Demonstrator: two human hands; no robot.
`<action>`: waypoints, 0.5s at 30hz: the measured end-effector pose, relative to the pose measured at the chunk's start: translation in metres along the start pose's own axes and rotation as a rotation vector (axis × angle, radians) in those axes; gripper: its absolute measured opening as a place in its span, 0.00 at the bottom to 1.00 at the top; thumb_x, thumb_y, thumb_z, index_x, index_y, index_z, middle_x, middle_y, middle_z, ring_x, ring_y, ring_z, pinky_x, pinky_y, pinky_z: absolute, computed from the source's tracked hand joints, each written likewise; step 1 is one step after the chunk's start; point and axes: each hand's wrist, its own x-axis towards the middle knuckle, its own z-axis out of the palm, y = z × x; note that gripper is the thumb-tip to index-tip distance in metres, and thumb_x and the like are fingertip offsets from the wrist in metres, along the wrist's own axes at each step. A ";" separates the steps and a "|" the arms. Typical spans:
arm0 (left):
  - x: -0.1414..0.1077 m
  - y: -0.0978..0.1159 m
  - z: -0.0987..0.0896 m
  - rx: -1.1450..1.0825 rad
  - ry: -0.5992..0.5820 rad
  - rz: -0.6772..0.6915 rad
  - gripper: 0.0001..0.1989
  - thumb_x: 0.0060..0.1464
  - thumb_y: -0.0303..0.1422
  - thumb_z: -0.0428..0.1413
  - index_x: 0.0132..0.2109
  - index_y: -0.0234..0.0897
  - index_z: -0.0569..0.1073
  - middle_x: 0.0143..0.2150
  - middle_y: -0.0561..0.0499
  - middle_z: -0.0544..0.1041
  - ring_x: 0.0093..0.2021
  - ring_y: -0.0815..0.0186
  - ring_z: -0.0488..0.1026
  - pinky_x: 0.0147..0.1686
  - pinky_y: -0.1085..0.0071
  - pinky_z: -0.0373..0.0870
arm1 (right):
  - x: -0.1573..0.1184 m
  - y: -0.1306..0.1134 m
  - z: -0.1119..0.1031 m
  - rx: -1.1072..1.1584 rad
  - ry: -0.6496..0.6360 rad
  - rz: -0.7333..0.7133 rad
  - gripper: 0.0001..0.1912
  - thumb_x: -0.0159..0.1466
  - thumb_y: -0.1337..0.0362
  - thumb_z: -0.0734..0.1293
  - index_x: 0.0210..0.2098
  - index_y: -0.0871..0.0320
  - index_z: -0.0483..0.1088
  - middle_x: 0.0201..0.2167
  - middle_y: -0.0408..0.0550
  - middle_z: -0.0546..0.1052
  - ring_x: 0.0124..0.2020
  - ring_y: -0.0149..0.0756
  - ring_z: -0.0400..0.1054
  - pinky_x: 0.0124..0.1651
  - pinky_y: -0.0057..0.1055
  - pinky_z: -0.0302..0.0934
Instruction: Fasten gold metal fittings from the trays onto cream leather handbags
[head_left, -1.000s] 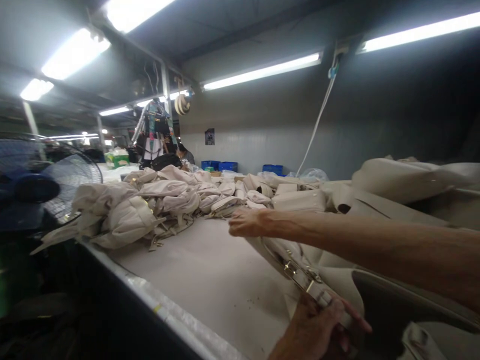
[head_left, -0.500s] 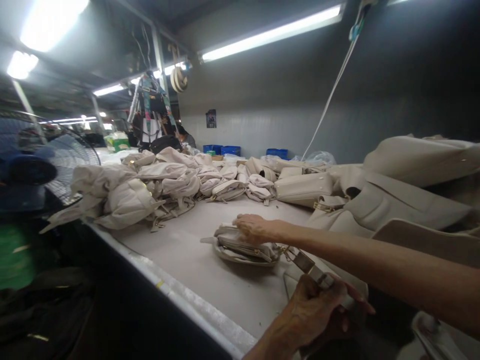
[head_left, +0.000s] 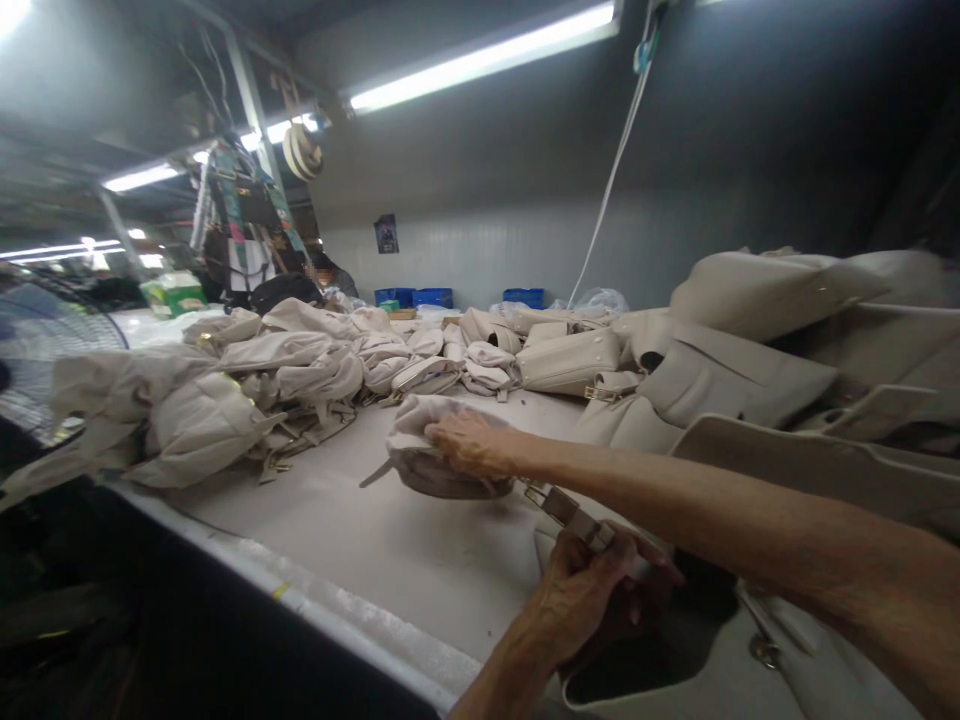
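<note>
My right hand reaches in from the right, its fingers closed on the top of a small beige pouch that rests on the table. Nearer the camera, my left hand grips a beige strap with a metal buckle, which points towards the pouch. Below that hand lies a larger beige bag with a dark opening and a metal ring. The far fingertips of my left hand are dim and partly hidden.
Soft beige bags are heaped at the left and back of the table. Beige bag pieces are piled at the right. A fan stands left, blue bins at the back, with a person beyond.
The view has turned to the right. Soft fabric of the pouch now stands up behind and around my right hand, covering its zipped opening. My left hand still holds the strap.
</note>
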 end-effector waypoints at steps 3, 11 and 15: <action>-0.001 0.000 0.000 0.009 0.018 -0.001 0.21 0.56 0.48 0.55 0.37 0.30 0.75 0.33 0.44 0.77 0.20 0.76 0.61 0.22 0.77 0.56 | -0.022 0.006 -0.039 0.021 0.165 -0.033 0.08 0.59 0.71 0.63 0.38 0.64 0.69 0.37 0.51 0.75 0.39 0.39 0.67 0.44 0.32 0.59; 0.004 0.002 0.007 -0.061 0.129 0.045 0.24 0.51 0.50 0.58 0.34 0.28 0.75 0.29 0.47 0.73 0.21 0.76 0.59 0.20 0.78 0.56 | -0.103 0.026 -0.125 0.532 0.549 -0.076 0.11 0.59 0.66 0.61 0.41 0.63 0.64 0.36 0.49 0.73 0.34 0.33 0.67 0.35 0.28 0.63; 0.007 0.008 0.010 -0.104 0.181 0.018 0.21 0.48 0.47 0.62 0.35 0.29 0.74 0.29 0.47 0.75 0.19 0.76 0.61 0.20 0.78 0.55 | -0.147 0.042 -0.126 1.039 0.603 -0.079 0.10 0.54 0.65 0.63 0.37 0.59 0.63 0.32 0.46 0.74 0.35 0.33 0.69 0.39 0.30 0.67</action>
